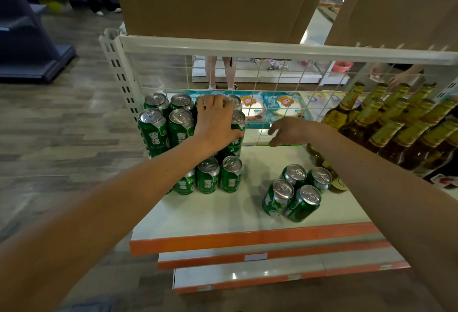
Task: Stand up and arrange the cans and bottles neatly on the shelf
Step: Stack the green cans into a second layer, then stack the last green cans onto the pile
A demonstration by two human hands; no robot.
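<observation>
Stack of green cans [181, 126] stood two tiers high at upper left of centre, on the shelf's [223, 215] left end. L grip [218, 123] lay over the upper tier's right side, fingers spread across the can tops, thumb against the rightmost can. Whether it clasped a can under the palm couldn't be told, since the hand hid that spot. R grip [288, 131] hovered at frame centre, near the wire mesh back [285, 81], fingers loosely curled w/ nothing in them, above the bare rear of the shelf.

Key relation: four loose cans [296, 192] sat in a tight cluster at lower right of centre, well apart from the stack, w/ bare shelf btwn. From the R grip they lay straight down the frame, i.e. toward the person. From the L grip they lay down and to the right, across the gap. R grip looked the nearer. All four stood on their bases, long axis upright, pull-tab tops to the camera, so a clasp from the side or from above seemed workable. Bottles [386, 126] crowded the right edge, one just beside the cluster's far-right can, so coming in from the left was prob. safest. Next step, I'd judge: bring the cluster over to the stack's open right flank.
</observation>
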